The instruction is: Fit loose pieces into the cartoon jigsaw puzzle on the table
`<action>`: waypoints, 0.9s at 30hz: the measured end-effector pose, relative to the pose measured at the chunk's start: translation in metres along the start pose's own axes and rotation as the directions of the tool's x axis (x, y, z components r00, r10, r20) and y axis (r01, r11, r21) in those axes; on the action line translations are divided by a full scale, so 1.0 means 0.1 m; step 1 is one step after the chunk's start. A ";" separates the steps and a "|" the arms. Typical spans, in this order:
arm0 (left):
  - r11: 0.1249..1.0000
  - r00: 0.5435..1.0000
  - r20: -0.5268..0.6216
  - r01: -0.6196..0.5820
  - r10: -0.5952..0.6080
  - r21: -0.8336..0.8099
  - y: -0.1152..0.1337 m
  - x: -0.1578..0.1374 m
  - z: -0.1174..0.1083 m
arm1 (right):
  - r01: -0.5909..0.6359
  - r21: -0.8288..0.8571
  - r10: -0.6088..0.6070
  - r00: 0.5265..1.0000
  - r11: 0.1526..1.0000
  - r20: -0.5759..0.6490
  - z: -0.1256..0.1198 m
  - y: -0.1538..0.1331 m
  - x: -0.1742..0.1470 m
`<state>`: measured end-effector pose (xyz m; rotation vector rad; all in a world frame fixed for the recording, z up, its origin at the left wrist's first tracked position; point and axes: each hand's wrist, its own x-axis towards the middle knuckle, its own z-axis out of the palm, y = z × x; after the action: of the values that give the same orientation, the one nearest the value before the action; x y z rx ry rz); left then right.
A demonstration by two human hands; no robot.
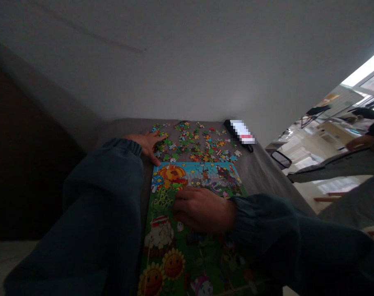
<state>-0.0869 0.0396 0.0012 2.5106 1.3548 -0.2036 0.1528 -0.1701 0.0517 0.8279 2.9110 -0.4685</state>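
Note:
A jigsaw puzzle (166,234) with a colourful cartoon picture of sunflowers, a pumpkin and green plants lies flat in front of me. My right hand (202,209) is over its upper middle, palm down, with the fingers curled together; whatever may be under the fingertips is hidden. Beyond the puzzle's far edge, many loose jigsaw pieces (189,142) are spread over the grey cloth. My left hand (148,144) rests at the left side of these pieces, fingers spread, with the thumb near the puzzle's far left corner. Both forearms are in dark sleeves.
A dark phone-like object (240,135) with a blurred-out bright screen lies at the back right of the grey cloth surface (261,176). A pale wall (180,74) rises right behind it. Off to the right, a person in grey trousers (337,166) is partly visible near furniture.

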 end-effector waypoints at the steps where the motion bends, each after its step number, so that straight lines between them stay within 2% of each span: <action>1: 1.000 1.000 0.002 0.006 -0.006 -0.015 0.00 0.00 0.00 | -0.002 0.014 0.002 1.000 1.000 -0.023 -0.04 0.04 -0.04; 4: 0.997 1.000 0.009 0.006 -0.005 -0.076 -0.01 -0.02 -0.01 | -0.062 0.068 0.071 0.988 0.996 -0.138 -0.17 0.28 -0.20; 7: 0.990 1.000 -0.019 -0.019 0.016 -0.140 -0.03 -0.04 -0.05 | -0.193 0.115 0.216 0.945 0.974 -0.244 -0.28 0.70 -0.45; 8: 0.987 0.999 -0.038 -0.029 0.024 -0.159 -0.03 -0.05 -0.07 | -0.233 0.127 0.261 0.921 0.964 -0.289 -0.29 0.88 -0.55; 10: 0.981 0.996 -0.081 -0.047 0.032 -0.187 -0.03 -0.07 -0.11 | -0.322 0.168 0.363 0.841 0.932 -0.402 -0.26 1.28 -0.77; 11: 0.979 0.994 -0.101 -0.052 0.032 -0.197 -0.02 -0.08 -0.13 | -0.362 0.204 0.415 0.782 0.910 -0.465 -0.22 1.49 -0.88; 12: 0.978 0.993 -0.118 -0.053 0.029 -0.203 -0.01 -0.09 -0.15 | -0.420 0.262 0.492 0.676 0.869 -0.548 -0.16 1.69 -0.98; 13: 0.977 0.991 -0.133 -0.049 0.022 -0.206 -0.01 -0.09 -0.16 | -0.464 0.341 0.565 0.528 0.817 -0.634 -0.08 1.87 -1.07; 14: 0.978 0.989 -0.148 -0.042 0.011 -0.206 0.00 -0.08 -0.17 | -0.490 0.383 0.597 0.418 0.783 -0.685 0.00 2.02 -1.15; 15: 0.978 0.987 -0.164 -0.033 -0.001 -0.204 0.00 -0.07 -0.18 | -0.503 0.411 0.614 0.352 0.761 -0.706 0.08 2.15 -1.22; 16: 0.979 0.983 -0.181 -0.023 -0.014 -0.202 0.00 -0.06 -0.18 | -0.507 0.435 0.628 0.309 0.744 -0.715 0.16 2.24 -1.26; 17: 0.980 0.980 -0.198 -0.016 -0.024 -0.200 0.00 -0.05 -0.18 | -0.507 0.450 0.636 0.285 0.735 -0.717 0.22 2.30 -1.28; 19: 0.980 0.973 -0.228 -0.006 -0.040 -0.199 -0.02 -0.02 -0.19 | -0.497 0.465 0.645 0.287 0.732 -0.708 0.31 2.35 -1.29; 24: 0.979 0.944 -0.303 0.076 -0.133 -0.190 -0.11 -0.05 -0.24 | -0.442 0.464 0.635 0.422 0.767 -0.648 0.38 2.35 -1.19; 27: 0.970 0.925 -0.325 0.138 -0.198 -0.199 -0.16 -0.12 -0.28 | -0.414 0.482 0.633 0.444 0.772 -0.634 0.38 2.36 -1.18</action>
<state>-0.1076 0.0472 0.0284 2.3580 1.6418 0.3223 0.3769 -0.0500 -0.0294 2.4607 2.9478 -0.5140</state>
